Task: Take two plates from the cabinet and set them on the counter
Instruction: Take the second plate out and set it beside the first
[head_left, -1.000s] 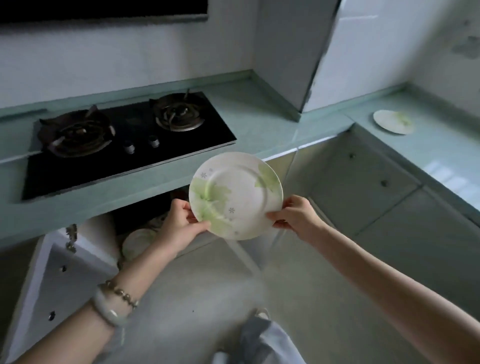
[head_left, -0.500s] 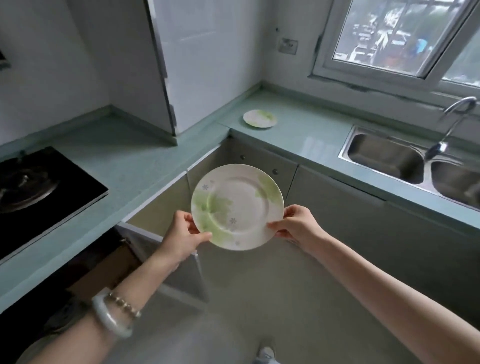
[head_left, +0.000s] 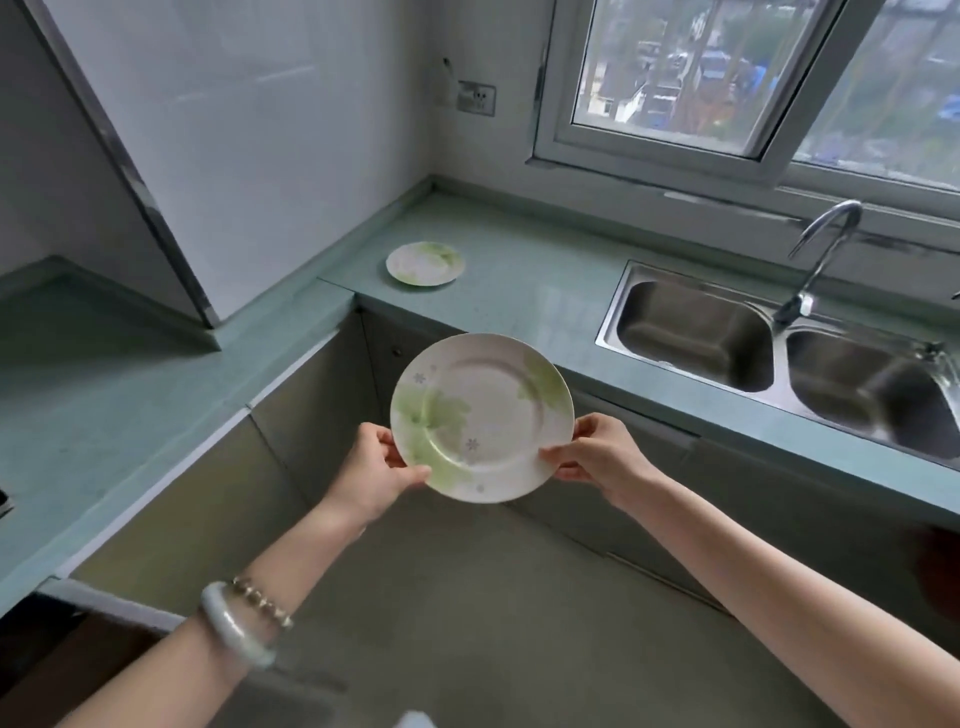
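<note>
Both hands — left hand (head_left: 376, 470), right hand (head_left: 597, 457) — pinch the plate (head_left: 482, 417) rim.

We hold both arms out ahead of us, forearms bare, rising from the lower corners of the view and converging toward the middle. Our left hand (head_left: 376, 467) pinches the plate (head_left: 480, 415) at its lower left rim, thumb laid on the face, fingers curled behind. Our right hand (head_left: 597, 460) grips the lower right rim the same way, thumb on top, fingers tucked behind. Our left wrist carries a pale bangle (head_left: 234, 623) and a beaded bracelet (head_left: 262, 603) side by side.
</note>
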